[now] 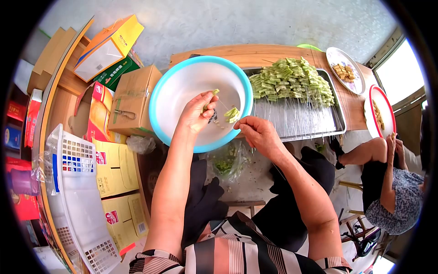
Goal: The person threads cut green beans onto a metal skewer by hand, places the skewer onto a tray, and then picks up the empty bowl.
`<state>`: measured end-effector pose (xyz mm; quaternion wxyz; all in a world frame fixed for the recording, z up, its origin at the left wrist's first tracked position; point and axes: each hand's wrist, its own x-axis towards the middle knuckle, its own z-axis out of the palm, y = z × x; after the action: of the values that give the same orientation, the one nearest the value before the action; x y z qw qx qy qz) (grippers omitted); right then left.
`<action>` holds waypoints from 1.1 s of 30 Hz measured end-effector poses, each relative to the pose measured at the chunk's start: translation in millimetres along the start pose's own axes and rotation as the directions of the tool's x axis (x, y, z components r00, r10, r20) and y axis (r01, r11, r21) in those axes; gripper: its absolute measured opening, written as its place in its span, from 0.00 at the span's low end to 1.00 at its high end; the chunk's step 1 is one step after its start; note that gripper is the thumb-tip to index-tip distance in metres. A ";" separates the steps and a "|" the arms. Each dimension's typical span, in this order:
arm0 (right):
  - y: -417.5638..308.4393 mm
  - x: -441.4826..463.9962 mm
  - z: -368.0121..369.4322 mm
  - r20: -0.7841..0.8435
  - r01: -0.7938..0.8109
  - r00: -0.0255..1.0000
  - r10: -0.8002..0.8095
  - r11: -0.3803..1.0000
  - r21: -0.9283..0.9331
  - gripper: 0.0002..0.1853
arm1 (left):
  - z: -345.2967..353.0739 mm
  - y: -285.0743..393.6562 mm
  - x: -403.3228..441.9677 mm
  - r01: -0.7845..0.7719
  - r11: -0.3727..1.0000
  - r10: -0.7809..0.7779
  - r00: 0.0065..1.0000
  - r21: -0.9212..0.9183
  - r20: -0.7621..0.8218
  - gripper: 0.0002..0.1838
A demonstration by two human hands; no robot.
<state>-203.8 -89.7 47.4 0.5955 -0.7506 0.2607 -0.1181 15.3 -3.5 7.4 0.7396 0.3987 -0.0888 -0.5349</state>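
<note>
We work over the basin at our eleven o'clock, likely so scraps drop inside: our left hand pinches a green piece, our right hand grips a thin skewer. The tray, handily at one o'clock, bears skewered bundles. The pieces look short, pale green.

Green box: white Chinese characters, apparently 青岛啤酒. Orange-and-yellow box: print on yellow side too small to read, barcode on white panel. Upper yellow carton: red label, lettering illegible. Lower yellow carton: similar red label, barcode.
</note>
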 end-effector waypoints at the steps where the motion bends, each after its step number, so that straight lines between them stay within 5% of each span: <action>1: 1.1 0.5 0.7 0.001 -0.001 1.000 0.001 1.000 0.000 0.11 | 0.5 -0.6 -0.3 0.000 1.000 0.000 1.000 -0.001 0.000 0.09; 33: 2.1 3.4 2.9 0.009 -0.019 1.000 0.018 1.000 0.011 0.11 | 3.3 1.7 -3.2 -0.053 0.998 0.056 0.995 0.035 -0.080 0.08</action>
<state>-200.1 -89.4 44.2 0.6017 -0.7455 0.2644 -0.1106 13.4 -2.2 11.7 0.7502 0.4296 -0.0783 -0.4965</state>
